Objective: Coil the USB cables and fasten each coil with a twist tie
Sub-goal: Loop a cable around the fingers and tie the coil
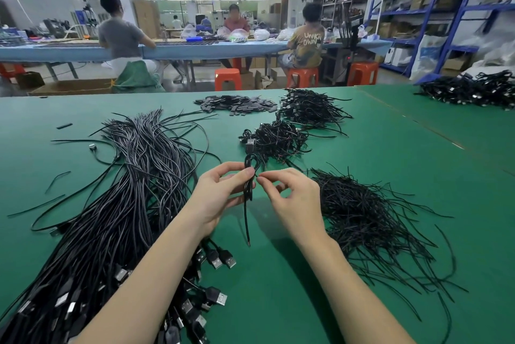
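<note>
2 hands work together: left hand (216, 193) pinches the light, springy coil (250, 176) at its waist; right hand (289, 198) pinches the limp twist tie (257, 176).

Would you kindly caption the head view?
Left hand holds a coiled USB cable while right hand pinches at its middle.

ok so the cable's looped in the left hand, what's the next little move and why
Probably wrap the tie around the coil's waist and twist it shut. The left hand pinches the coiled cable at its middle, and the right hand pinches something thin, likely a twist tie, right against that spot. The coil looks formed, with one tail hanging loose below, so fastening seems next.
</note>
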`<state>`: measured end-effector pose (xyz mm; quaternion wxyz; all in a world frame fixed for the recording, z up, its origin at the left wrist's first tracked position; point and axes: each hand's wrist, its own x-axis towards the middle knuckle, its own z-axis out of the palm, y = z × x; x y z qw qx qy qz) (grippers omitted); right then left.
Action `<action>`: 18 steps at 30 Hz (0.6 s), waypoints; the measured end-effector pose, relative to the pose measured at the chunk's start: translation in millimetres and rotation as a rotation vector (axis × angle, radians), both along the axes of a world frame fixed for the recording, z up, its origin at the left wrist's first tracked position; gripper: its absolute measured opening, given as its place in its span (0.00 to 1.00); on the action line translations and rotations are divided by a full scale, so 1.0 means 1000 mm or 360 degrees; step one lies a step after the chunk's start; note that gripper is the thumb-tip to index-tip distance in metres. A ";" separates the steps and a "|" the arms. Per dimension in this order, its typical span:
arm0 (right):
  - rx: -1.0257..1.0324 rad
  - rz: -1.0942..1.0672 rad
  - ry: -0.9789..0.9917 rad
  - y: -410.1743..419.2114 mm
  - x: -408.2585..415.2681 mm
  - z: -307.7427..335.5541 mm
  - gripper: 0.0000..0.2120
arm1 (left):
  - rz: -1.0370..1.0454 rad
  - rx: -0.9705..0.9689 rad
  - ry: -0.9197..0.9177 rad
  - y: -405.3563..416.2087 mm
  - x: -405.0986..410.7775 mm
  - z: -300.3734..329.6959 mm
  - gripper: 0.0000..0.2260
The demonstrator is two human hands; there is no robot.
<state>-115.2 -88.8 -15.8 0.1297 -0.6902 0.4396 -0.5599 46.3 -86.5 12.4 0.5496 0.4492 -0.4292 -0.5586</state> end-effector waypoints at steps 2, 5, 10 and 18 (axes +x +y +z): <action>0.0021 -0.0036 0.0066 -0.002 -0.003 0.000 0.02 | 0.0006 -0.0040 -0.0046 -0.003 -0.003 -0.001 0.08; 0.0656 0.0238 -0.0382 -0.004 -0.002 0.008 0.07 | -0.0021 -0.0164 -0.0134 -0.006 -0.004 0.001 0.08; 0.2075 0.1305 -0.2385 -0.001 -0.004 0.029 0.06 | -0.0157 -0.0303 -0.0233 -0.020 -0.004 0.017 0.09; 0.1225 0.0368 -0.1578 -0.009 0.022 0.000 0.13 | 0.0410 -0.0051 -0.0434 -0.097 -0.017 0.021 0.10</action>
